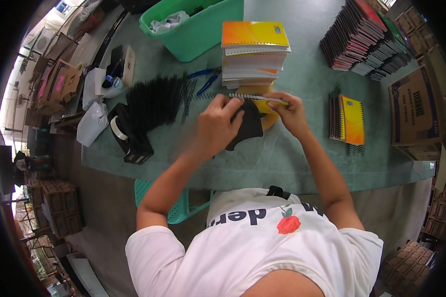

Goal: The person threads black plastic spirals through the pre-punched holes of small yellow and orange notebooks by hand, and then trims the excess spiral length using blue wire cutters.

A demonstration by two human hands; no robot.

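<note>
My right hand [291,113] pinches the right end of a thin notebook [271,99], held nearly edge-on with its pages and yellow cover showing. My left hand [220,123] has its thumb and fingers closed at the left end of the same edge, where a black spiral binding coil [199,97] sticks out to the left. How far the coil runs through the holes is hard to tell. Below the notebook are a dark flat piece [250,129] and a yellow rounded object [269,120], partly covered. Just beyond stands a stack of yellow-covered notebooks [255,34].
Many loose black coils [153,101] lie left, beside blue-handled pliers [208,79] and a tape dispenser [126,136]. A green bin [193,39] stands behind. Bound yellow notebooks [353,119], piled dark notebooks [359,39] and a cardboard box [416,114] are at right.
</note>
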